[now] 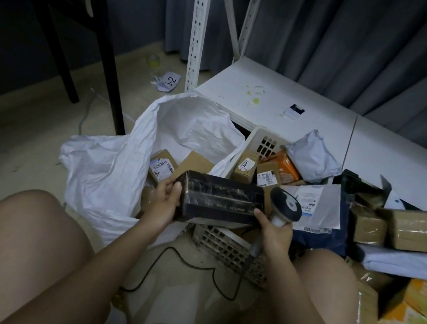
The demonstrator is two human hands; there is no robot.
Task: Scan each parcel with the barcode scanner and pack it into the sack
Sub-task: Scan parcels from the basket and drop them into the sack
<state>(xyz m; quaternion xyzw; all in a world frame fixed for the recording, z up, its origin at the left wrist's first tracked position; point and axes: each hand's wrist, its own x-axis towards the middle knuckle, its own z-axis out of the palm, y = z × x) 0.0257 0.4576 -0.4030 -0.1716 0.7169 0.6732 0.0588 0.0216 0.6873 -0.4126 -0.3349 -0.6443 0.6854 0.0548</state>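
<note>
**Black parcel held between both grips**

Our left grip (pixel 168 195) clasps the end of the black tape-wrapped rectangular parcel (pixel 221 199); our right grip (pixel 275 231) curls round the grey handheld barcode scanner (pixel 284 204), fingertip touching the parcel. Beyond and left of our left grip lies the open white woven sack (pixel 121 162); beyond our right grip, the white plastic basket (pixel 258 138).

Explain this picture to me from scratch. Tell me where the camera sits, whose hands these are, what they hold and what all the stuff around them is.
There is no machine here: a seated person wears one camera on the head, looking down past bare knees. The left hand holds one end of a black parcel. The right hand grips a barcode scanner, its cable trailing over the floor, and touches the parcel's other end. To the left an open white sack already holds labelled boxes. Behind the parcel stands a white basket of cardboard boxes; more parcels are heaped at right. A low white shelf and grey curtains lie beyond.
</note>
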